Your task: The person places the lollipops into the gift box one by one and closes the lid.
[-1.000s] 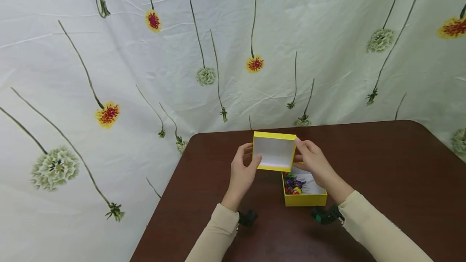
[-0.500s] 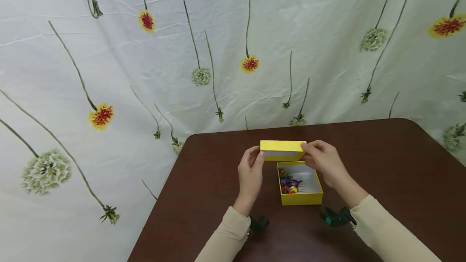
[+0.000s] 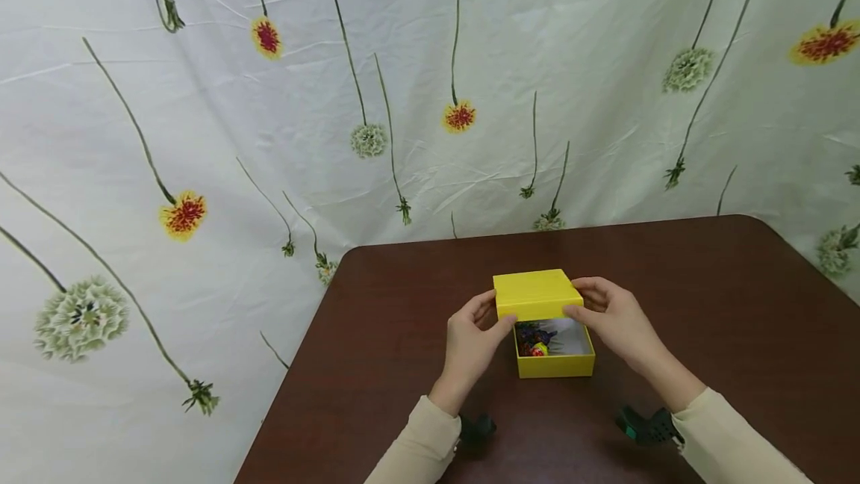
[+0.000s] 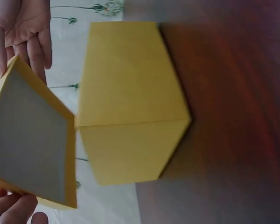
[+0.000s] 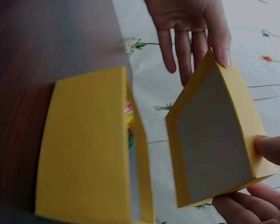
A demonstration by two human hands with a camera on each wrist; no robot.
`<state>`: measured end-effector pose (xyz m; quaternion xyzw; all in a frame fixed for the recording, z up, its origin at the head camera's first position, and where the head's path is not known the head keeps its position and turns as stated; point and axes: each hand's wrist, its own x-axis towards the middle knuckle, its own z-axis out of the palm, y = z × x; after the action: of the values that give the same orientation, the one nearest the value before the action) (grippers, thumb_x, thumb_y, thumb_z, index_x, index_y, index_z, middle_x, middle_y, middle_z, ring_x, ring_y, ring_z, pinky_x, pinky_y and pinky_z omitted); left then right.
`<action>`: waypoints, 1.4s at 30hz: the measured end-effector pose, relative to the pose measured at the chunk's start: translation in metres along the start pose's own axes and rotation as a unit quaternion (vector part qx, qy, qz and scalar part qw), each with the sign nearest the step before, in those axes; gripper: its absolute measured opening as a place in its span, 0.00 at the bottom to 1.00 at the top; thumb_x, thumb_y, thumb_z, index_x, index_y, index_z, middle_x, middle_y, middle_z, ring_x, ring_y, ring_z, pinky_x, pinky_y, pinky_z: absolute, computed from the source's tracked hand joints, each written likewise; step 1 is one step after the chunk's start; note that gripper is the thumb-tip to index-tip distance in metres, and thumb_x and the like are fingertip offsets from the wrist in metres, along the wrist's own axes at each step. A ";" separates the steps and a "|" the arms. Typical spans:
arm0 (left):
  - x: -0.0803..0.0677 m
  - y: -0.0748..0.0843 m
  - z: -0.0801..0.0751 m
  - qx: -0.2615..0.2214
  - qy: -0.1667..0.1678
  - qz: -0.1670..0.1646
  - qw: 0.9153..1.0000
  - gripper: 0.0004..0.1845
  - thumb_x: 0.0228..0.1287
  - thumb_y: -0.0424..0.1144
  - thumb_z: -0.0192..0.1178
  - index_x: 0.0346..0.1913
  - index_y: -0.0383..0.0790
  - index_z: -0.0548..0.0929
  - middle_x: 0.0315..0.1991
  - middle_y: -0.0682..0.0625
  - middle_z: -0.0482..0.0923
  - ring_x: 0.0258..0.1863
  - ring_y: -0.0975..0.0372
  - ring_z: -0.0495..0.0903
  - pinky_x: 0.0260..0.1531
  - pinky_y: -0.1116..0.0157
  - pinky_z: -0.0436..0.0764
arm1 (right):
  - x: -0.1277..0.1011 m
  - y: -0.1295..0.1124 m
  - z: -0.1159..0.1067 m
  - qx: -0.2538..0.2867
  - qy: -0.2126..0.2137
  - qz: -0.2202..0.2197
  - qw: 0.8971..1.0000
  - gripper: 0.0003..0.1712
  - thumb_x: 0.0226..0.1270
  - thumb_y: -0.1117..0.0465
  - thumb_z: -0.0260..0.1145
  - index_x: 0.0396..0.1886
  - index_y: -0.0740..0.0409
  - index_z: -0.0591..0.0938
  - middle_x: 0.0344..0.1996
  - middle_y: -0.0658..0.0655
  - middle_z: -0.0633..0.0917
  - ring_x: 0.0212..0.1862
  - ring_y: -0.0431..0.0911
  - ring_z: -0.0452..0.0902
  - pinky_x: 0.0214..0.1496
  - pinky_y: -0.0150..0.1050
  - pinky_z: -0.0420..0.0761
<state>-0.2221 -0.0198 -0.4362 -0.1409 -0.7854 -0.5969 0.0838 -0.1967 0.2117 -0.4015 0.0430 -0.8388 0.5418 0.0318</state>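
A yellow box lid [image 3: 537, 296] is held by both hands above an open yellow box [image 3: 555, 367] on the table. My left hand [image 3: 470, 346] grips the lid's left side, its thumb on the front edge. On the other side, my right hand [image 3: 621, 323] holds the right edge between thumb and fingers. Inside the box, toward its left, lie colourful wrapped lollipops [image 3: 537, 342] with white sticks pointing right. The lid hides the box's far part. From the left wrist, the lid's white inside [image 4: 30, 135] shows, tilted and apart from the box.
The dark brown table [image 3: 396, 305] has a rounded far edge close to a hanging white cloth [image 3: 430, 193] printed with flowers. Black straps with devices [image 3: 648, 426] sit on both wrists.
The lid has turned from showing its white inside to showing its yellow top, and come down and rightward over the box's far part. Both hands have moved with it.
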 end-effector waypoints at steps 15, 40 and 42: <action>-0.016 -0.017 0.008 0.132 -0.071 0.031 0.988 0.29 0.58 0.37 0.73 0.64 0.36 0.80 0.63 0.42 0.79 0.63 0.52 0.79 0.58 0.57 0.81 | -0.020 0.039 0.010 -0.101 0.020 -0.028 0.994 0.34 0.63 0.64 0.72 0.68 0.70 0.73 0.67 0.71 0.75 0.68 0.65 0.71 0.61 0.56 0.78; -0.019 -0.028 0.008 0.177 -0.117 0.038 0.976 0.28 0.57 0.35 0.74 0.62 0.38 0.82 0.63 0.42 0.78 0.62 0.52 0.80 0.56 0.59 0.82 | -0.034 0.054 0.013 -0.106 0.041 -0.045 0.992 0.34 0.59 0.65 0.75 0.65 0.70 0.76 0.64 0.70 0.78 0.64 0.64 0.75 0.57 0.53 0.80; -0.018 -0.028 0.008 0.177 -0.125 0.031 0.976 0.28 0.58 0.35 0.73 0.62 0.38 0.81 0.64 0.42 0.78 0.62 0.52 0.79 0.57 0.59 0.82 | -0.033 0.056 0.013 -0.104 0.042 -0.043 0.993 0.34 0.59 0.65 0.75 0.65 0.70 0.76 0.64 0.70 0.78 0.64 0.64 0.75 0.56 0.53 0.81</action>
<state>-0.2140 -0.0214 -0.4693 -0.2212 -0.8783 -0.4231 0.0273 -0.1696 0.2241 -0.4609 0.0525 -0.8861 0.4508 0.0944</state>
